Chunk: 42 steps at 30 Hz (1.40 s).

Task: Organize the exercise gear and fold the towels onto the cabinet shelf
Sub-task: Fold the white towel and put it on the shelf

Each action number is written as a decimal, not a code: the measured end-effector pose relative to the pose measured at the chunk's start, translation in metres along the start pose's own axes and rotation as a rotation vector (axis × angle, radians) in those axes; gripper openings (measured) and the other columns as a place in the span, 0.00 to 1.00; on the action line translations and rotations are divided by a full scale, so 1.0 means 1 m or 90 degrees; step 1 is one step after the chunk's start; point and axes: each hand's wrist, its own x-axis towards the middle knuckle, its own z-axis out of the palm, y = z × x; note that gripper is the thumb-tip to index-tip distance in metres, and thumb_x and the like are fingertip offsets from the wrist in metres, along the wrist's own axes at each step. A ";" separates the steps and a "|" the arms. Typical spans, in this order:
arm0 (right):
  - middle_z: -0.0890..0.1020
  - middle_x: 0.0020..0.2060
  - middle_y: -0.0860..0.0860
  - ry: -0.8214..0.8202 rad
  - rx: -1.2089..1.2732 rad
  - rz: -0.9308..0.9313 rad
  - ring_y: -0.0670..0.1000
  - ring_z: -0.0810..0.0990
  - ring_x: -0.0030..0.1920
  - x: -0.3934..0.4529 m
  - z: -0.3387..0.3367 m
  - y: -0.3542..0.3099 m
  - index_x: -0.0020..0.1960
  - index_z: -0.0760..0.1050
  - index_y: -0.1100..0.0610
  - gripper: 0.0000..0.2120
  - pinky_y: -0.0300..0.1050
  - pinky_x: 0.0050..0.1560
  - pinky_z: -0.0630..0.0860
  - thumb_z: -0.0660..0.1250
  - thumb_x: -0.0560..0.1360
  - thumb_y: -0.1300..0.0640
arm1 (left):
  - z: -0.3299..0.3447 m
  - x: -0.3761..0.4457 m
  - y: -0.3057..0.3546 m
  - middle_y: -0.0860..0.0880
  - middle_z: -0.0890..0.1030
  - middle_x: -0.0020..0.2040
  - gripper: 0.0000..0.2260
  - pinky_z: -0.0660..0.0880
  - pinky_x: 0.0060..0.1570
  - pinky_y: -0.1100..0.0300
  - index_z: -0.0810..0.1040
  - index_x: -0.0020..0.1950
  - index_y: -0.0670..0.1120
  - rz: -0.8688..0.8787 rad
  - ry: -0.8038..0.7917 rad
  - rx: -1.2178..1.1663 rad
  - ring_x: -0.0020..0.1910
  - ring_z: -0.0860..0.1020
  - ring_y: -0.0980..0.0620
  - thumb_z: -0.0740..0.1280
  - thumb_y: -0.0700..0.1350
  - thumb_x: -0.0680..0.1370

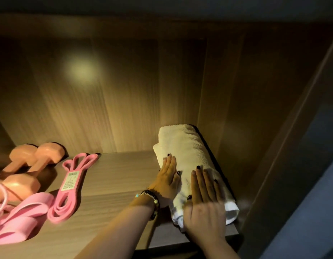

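The towel point(191, 165) lies folded into a thick, long bundle on the right part of the shelf point(115, 176), close beside the cabinet's right wall point(255, 109) and running from near the back panel toward the front edge. Both hands rest flat on top of it with fingers straight and together, gripping nothing: the left hand point(169, 176) presses its left side about midway along, and the right hand point(205, 202) covers the near end, where the cloth's loose white edges bulge out toward the front. A beaded bracelet point(150, 198) sits on the left wrist. Well apart on the left of the shelf the exercise gear is gathered: two peach dumbbells point(31, 161) lie side by side toward the back, a thin pink band point(70, 184) with a label lies stretched out beside them, and a wider pink band point(25, 215) is heaped at the front left, with a pale cord point(3, 199) looping over it at the picture's edge. Judging from this, the task looks far along: the gear is already grouped on the shelf and one towel is folded and in place, being smoothed or squared. What may remain is tidying the near end of the towel, which looks uneven, and any further towels; none shows here, so whether more are left cannot be told.
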 end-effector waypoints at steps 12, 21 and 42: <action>0.44 0.78 0.48 -0.170 0.108 0.007 0.45 0.41 0.77 -0.052 -0.049 -0.008 0.79 0.41 0.53 0.30 0.42 0.75 0.41 0.44 0.80 0.45 | -0.015 -0.109 0.034 0.50 0.36 0.78 0.29 0.44 0.76 0.57 0.38 0.78 0.46 -0.104 -0.031 -0.014 0.77 0.39 0.54 0.52 0.50 0.84; 0.36 0.77 0.46 -0.187 0.111 -0.038 0.45 0.34 0.76 -0.105 -0.119 -0.010 0.78 0.33 0.52 0.37 0.43 0.75 0.44 0.51 0.80 0.40 | -0.050 -0.199 0.093 0.50 0.36 0.78 0.32 0.41 0.72 0.65 0.38 0.78 0.44 -0.056 0.029 0.046 0.77 0.38 0.56 0.54 0.52 0.83; 0.30 0.73 0.47 -0.255 -0.010 0.115 0.45 0.27 0.73 -0.087 -0.184 0.032 0.73 0.28 0.50 0.37 0.44 0.74 0.35 0.37 0.73 0.33 | -0.070 -0.114 0.162 0.53 0.37 0.78 0.33 0.40 0.76 0.60 0.35 0.78 0.46 0.105 -0.190 0.181 0.76 0.37 0.58 0.54 0.54 0.83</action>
